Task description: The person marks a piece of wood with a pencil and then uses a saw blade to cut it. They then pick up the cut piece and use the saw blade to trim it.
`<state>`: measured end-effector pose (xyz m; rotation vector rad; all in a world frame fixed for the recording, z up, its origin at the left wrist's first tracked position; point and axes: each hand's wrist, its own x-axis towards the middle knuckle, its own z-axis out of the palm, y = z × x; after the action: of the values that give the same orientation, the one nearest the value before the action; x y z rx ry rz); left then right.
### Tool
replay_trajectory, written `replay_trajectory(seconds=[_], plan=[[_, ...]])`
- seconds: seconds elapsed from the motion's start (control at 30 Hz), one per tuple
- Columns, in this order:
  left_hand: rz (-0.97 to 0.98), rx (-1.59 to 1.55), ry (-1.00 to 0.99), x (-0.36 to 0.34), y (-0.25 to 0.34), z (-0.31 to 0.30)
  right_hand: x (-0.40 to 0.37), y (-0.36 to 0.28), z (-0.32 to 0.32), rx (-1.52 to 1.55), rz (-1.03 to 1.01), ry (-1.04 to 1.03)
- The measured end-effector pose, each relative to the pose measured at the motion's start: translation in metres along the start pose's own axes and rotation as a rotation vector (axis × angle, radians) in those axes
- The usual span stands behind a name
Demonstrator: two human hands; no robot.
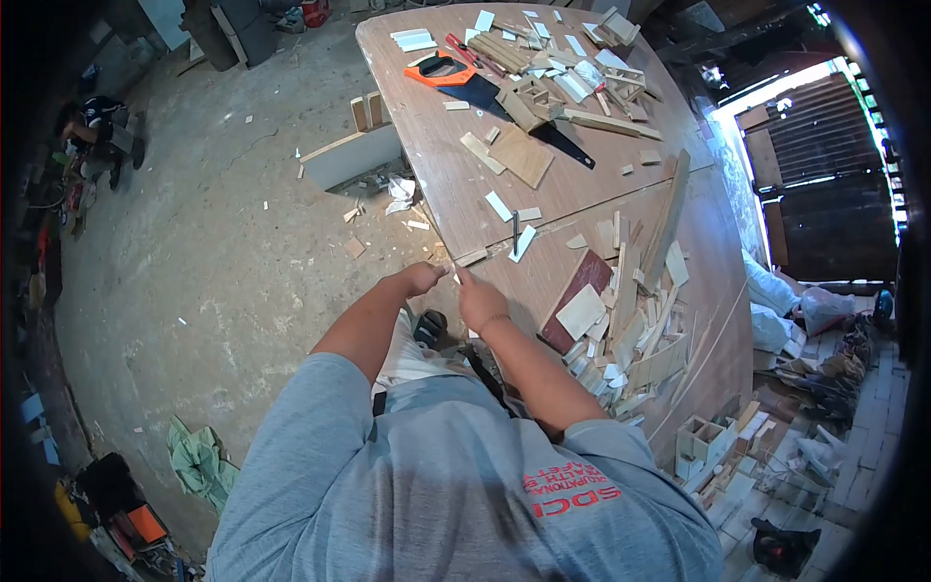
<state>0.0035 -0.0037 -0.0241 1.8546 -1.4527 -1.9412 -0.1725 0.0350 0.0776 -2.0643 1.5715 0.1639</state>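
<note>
My left hand [424,278] is closed at the near left edge of the wooden table, its thumb pointing toward my right hand. Close beside it, my right hand [482,303] is closed too, with its index finger stretched forward. A small pale bit shows between the two hands, but what either holds is too small to make out. Just beyond the fingertips, a short wood strip [472,258] lies at the table's edge. Farther up the table [456,179] are white strips and a dark, thin tool [516,233] lying beside one white piece [523,244].
A handsaw [441,70] with an orange handle lies among wood offcuts at the far end. More scraps and a dark red board [579,301] are heaped to my right. A white-faced panel [351,158] stands on the floor. A person [97,134] sits far left.
</note>
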Motion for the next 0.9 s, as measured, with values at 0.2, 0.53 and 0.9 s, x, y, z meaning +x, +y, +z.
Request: replay_trajectory(seconds=[0.2, 0.53, 0.9], plan=[[0.061, 0.025, 0.017, -0.006, 0.006, 0.000, -0.094, 0.008, -0.017, 0.054, 0.083, -0.086], [-0.039, -0.003, -0.024, -0.008, 0.005, -0.002, -0.036, 0.008, 0.005, 0.035, 0.010, 0.020], [-0.060, 0.050, -0.026, -0.020, 0.020, -0.007, 0.009, -0.001, 0.010, 0.048, -0.018, 0.076]])
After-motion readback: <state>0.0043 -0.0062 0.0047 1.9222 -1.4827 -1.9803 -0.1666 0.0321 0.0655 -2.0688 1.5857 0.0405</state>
